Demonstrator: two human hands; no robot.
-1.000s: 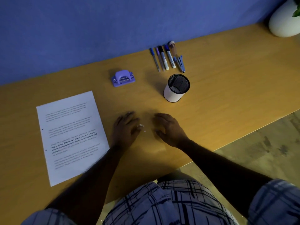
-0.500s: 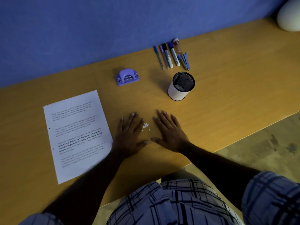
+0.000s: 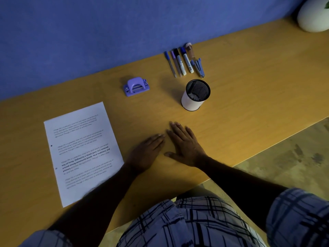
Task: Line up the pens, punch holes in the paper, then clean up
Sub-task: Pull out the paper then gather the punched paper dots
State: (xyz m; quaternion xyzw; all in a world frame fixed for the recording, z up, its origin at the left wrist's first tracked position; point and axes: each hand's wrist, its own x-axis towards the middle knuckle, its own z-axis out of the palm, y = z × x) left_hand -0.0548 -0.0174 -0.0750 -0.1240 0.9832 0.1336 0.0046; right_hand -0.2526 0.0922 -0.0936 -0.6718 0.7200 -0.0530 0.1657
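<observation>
Stage, judged: pens lined up, paper punched, clean-up in hand.

Hands: left hand [image 3: 146, 152] and right hand [image 3: 185, 145] both lie palm down on the wooden table [image 3: 249, 90], fingers straight, gripping nothing. The left fingertips [image 3: 160, 137] lie just beside the right hand's index finger. Whether any punch scraps lie under the palms: cannot tell.

Task things:
- Printed paper sheet [image 3: 80, 150], flat, left of the hands. Two punched holes [image 3: 51, 145] in its left margin. The left forearm crosses its near right corner. Likely light and limp, and will slide on smooth wood; best lifted at a free corner or far edge once the arm is off it.
- Purple hole punch [image 3: 136, 87], beyond the sheet. Small, rigid plastic; grip across its sides and keep it level, as the waste tray may spill.
- Pens and markers [image 3: 183, 63], in a row near the blue wall. Light and round, prone to roll; pinch mid-barrel.

Around: mesh pen cup [image 3: 195, 102] upright between hands and pens, pale bits inside, directly in the reach path to the row. White pot [image 3: 313, 16] at the far right corner, well apart.
</observation>
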